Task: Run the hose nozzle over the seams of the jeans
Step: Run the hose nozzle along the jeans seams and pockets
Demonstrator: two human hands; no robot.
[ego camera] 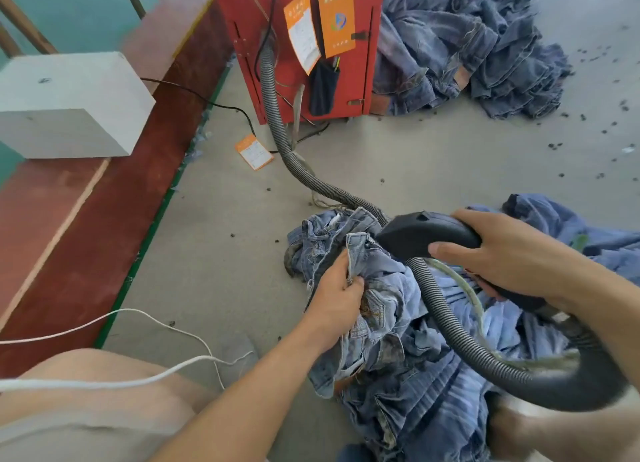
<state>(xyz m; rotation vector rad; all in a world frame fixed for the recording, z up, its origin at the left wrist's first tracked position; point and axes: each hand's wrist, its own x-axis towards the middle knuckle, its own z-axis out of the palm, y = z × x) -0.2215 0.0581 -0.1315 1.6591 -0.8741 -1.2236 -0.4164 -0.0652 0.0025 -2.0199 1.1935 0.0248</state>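
Grey floor (433,156) carries: crumpled jeans (381,323), denim heap (467,46) beside red cabinet (298,46), ribbed hose (287,150), orange tag (254,151), white cord (138,318), scattered dark fluff.

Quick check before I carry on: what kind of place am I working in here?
Probably a garment finishing workshop. A heap of jeans lies on the bare floor, a ribbed hose runs from a red cabinet, and thread bits litter the ground.
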